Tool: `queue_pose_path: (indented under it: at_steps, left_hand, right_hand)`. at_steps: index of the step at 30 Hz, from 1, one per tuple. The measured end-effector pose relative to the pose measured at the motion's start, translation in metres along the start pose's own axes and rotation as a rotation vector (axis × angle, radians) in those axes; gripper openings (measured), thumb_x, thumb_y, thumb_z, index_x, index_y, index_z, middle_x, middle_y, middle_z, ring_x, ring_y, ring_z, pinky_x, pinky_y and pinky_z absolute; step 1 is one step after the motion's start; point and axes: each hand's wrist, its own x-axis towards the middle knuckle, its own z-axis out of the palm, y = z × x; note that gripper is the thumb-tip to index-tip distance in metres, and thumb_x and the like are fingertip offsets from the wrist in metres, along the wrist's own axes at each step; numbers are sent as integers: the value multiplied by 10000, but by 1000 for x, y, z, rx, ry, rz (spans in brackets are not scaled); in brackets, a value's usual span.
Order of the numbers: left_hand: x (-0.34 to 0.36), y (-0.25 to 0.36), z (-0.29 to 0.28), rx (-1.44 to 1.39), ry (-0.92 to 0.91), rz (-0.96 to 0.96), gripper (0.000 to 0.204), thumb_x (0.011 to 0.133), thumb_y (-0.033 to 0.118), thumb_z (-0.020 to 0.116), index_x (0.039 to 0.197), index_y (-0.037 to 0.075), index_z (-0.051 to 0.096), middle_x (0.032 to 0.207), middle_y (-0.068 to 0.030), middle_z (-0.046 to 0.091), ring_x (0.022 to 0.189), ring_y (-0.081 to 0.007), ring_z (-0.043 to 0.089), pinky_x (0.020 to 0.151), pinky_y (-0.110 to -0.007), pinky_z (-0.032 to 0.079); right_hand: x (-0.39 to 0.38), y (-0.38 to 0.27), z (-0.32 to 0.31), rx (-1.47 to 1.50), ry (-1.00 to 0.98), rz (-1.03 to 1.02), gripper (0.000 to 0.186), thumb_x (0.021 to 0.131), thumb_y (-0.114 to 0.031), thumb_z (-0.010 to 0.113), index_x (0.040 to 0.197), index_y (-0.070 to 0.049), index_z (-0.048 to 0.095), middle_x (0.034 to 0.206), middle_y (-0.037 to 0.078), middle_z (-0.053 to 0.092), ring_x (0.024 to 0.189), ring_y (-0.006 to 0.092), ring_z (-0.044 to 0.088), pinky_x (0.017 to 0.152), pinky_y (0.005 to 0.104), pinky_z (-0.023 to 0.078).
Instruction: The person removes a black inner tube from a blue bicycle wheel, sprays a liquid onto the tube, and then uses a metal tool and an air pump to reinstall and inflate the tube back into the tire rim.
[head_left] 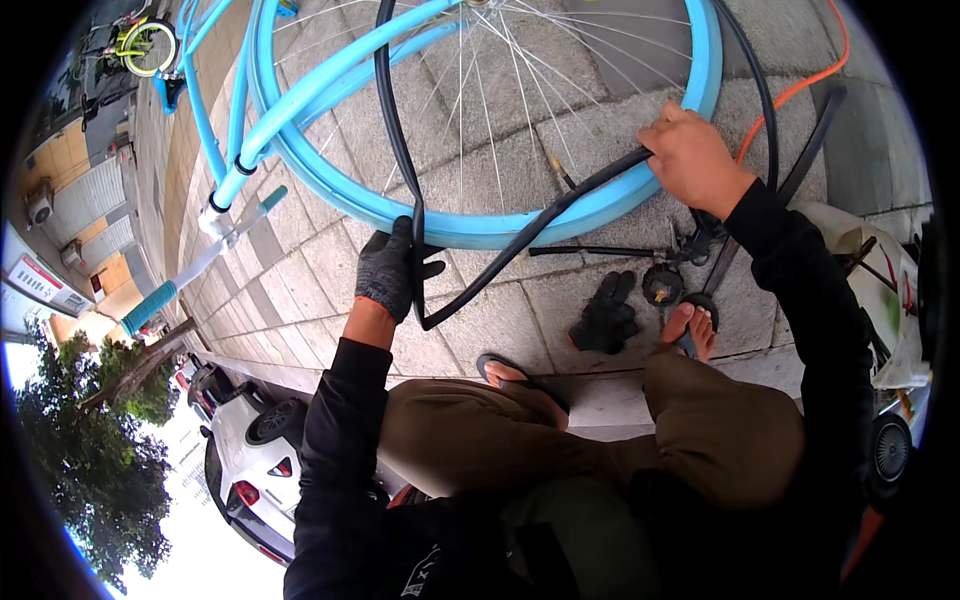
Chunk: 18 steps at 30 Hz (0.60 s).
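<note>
A black inner tube (535,228) hangs in a loop across a light-blue bicycle tyre (480,230) on a spoked wheel. A brass-tipped valve (562,172) sticks out from the tube toward the spokes. My right hand (690,160), bare, is closed around the tube at the tyre's right side. On the left, my left hand (390,265), in a dark grey glove, is at the tyre's lower edge with the tube running through it, thumb stuck out to the right. Below the left hand the tube bends sharply. Part of its grip is hidden behind the tube.
A light-blue frame (320,95) and handlebar (215,240) extend left. Near my sandalled feet lie a black glove (605,315), a round black part (662,285) and a black rod (585,250). An orange hose (795,85) and a white bag (850,235) are at right; a white car (255,460) stands left.
</note>
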Motion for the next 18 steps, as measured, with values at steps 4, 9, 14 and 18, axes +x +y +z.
queue_pose_path:
  at_steps: [4,9,14,18]
  left_hand:
    - [3,-33,-6,-67,-3,-154,391,1097,333,617,1331,25,559,1219,-197,688,1107,-421,727,814,-570,646]
    - [-2,-71,-8,-154,-61,-228,424,1109,352,593,1358,13,536,1285,-225,663,1194,-431,688,947,-579,609]
    - [-1,-73,-8,-179,-17,-166,427,1112,374,584,1342,17,540,1284,-197,670,1179,-416,691,955,-571,609]
    - [-5,-51,-15,-162,61,77,294,1066,286,671,1192,26,620,1043,-122,706,917,-298,741,816,-484,658]
  right_hand:
    - [0,-6,13,-17,69,-44,72,804,-98,718,863,-56,709,903,87,730,1026,289,619,892,440,506]
    - [1,-13,18,-66,56,-82,77,780,-82,718,853,-64,703,886,72,722,1010,284,612,881,423,493]
    - [4,-31,14,-138,69,-139,292,794,-75,707,1083,-31,699,1038,105,708,1026,289,617,901,427,491]
    - [9,-76,-7,17,169,-402,458,850,-81,701,1299,-11,640,1128,122,678,1075,300,632,949,427,491]
